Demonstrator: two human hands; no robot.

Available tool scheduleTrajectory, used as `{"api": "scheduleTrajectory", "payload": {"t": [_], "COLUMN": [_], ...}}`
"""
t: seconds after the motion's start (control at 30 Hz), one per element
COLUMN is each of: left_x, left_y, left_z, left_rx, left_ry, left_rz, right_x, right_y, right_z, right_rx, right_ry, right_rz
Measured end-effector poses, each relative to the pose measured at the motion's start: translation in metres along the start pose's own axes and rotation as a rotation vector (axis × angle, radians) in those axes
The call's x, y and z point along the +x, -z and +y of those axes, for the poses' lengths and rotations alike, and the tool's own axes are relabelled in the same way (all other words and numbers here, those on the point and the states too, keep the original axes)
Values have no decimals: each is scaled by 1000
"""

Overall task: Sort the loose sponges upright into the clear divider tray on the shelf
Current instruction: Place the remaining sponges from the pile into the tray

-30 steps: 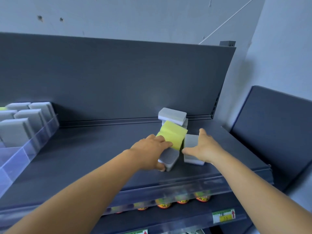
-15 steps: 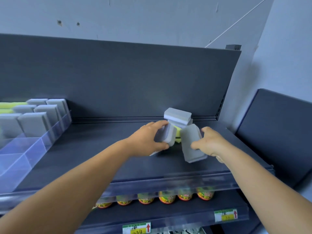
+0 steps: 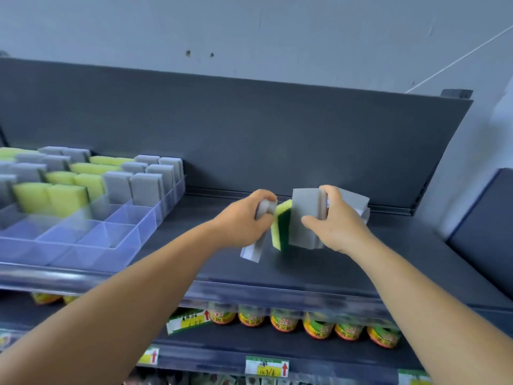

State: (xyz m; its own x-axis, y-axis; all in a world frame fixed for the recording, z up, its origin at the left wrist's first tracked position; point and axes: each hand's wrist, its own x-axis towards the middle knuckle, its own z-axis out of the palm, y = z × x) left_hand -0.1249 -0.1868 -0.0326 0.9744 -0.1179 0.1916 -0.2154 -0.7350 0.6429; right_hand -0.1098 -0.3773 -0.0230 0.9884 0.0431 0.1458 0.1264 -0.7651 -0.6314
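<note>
While upright, sponges [image 3: 302, 218] in both hands' grip.

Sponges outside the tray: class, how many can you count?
4: grey sponge in left hand, yellow sponge between the hands, second grey sponge in right hand, third grey sponge behind it. More may be hidden.

Rectangular grey foam sponges [image 3: 304, 218] flank a yellow sponge with a dark green scouring face [image 3: 282, 226]; the clear plastic divider tray [image 3: 116, 232] holds grey and yellow ones.
</note>
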Motion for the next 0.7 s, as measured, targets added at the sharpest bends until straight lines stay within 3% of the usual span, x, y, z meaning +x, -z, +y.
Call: {"api": "scheduleTrajectory", "payload": {"t": [0.2, 0.7], "left_x": [-22, -91], "left_y": [46, 202], "left_z": [-33, -136], "left_rx": [-66, -28], "left_ry": [98, -36], "left_rz": [115, 254], "right_x": [-3, -44], "right_y": [-34, -129], "right_z": [-48, -215], "right_rx": [94, 322], "right_ry": [89, 285], "right_rz": [-53, 121]}}
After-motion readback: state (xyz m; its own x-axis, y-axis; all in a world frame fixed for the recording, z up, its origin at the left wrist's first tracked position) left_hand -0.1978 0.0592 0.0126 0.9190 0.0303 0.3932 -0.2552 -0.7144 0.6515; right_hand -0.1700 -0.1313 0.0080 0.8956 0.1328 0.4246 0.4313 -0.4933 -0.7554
